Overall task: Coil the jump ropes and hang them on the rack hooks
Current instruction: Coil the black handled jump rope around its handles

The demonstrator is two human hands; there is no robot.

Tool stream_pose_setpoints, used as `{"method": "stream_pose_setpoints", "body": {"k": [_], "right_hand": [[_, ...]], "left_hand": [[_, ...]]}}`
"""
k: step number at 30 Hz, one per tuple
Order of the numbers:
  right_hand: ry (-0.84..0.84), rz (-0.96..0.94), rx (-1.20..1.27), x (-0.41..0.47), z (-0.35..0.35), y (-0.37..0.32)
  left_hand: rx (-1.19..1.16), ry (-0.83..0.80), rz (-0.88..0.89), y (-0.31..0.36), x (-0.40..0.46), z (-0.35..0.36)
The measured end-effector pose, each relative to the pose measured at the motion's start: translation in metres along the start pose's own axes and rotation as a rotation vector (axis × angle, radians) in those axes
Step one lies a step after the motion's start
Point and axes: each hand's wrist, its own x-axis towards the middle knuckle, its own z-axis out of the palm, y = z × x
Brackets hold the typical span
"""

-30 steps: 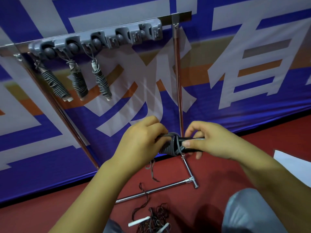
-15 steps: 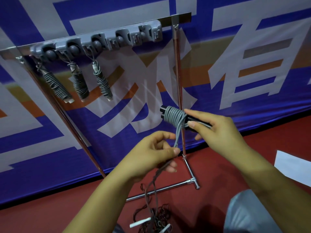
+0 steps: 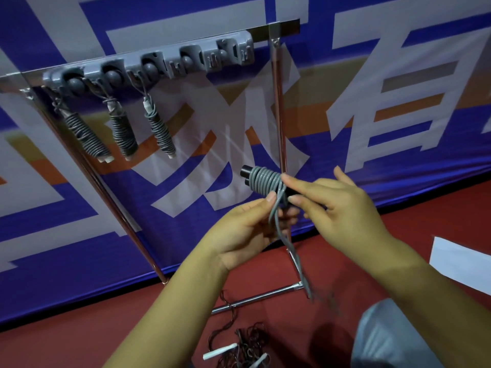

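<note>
A: Jump rope [image 3: 265, 183] in hand: grey cord wound in tight turns round a pair of black handles, held up in front of the blue banner [image 3: 372, 160], just beside the rack's right upright [image 3: 278, 107].

B: Grip?

A: Right hand [image 3: 342, 208] pinches the bundle at the end of the coil, thumb on top, index finger beneath, the other fingers loosely spread. Left hand [image 3: 247, 229] sits just below, palm up, fingers curled round the free length of cord, thumb tip touching the coil's underside.

B: Loose end?

A: Loose cord [image 3: 295, 256] trails down from the left hand past the rack's foot bar [image 3: 257, 301] toward the red floor [image 3: 79, 341]; the lower part is blurred.

B: Rack status?

A: Grey hook strip [image 3: 164, 65] on the top bar. Three coiled ropes [image 3: 125, 134] hang from its left hooks, side by side, tilted.

B: Floor?

A: Tangle of dark rope [image 3: 244, 346] with white handles lies under the hands. White sheet [image 3: 462, 264] at the right edge, well apart.
</note>
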Motion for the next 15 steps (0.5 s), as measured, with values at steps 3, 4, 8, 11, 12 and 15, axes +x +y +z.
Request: {"method": "stream_pose_setpoints", "body": {"k": [3, 4, 8, 11, 12, 15], "right_hand": [[-0.009, 0.035, 0.035, -0.001, 0.003, 0.002], [-0.015, 0.064, 0.058, -0.001, 0.003, 0.003], [-0.028, 0.169, 0.177, -0.001, 0.002, -0.003], [-0.024, 0.305, 0.439, 0.000, -0.001, -0.011], [-0.022, 0.344, 0.513, 0.000, -0.002, -0.014], [0.008, 0.419, 0.634, 0.000, -0.004, -0.019]], "left_hand": [[-0.070, -0.037, -0.054, -0.001, -0.001, -0.006], [-0.074, -0.074, -0.064, 0.000, -0.002, -0.008], [-0.015, -0.163, -0.074, 0.005, -0.002, -0.022], [0.026, -0.182, -0.054, 0.007, -0.005, -0.028], [0.019, -0.199, -0.040, 0.008, -0.007, -0.028], [0.063, -0.221, -0.001, 0.012, -0.015, -0.024]]}}
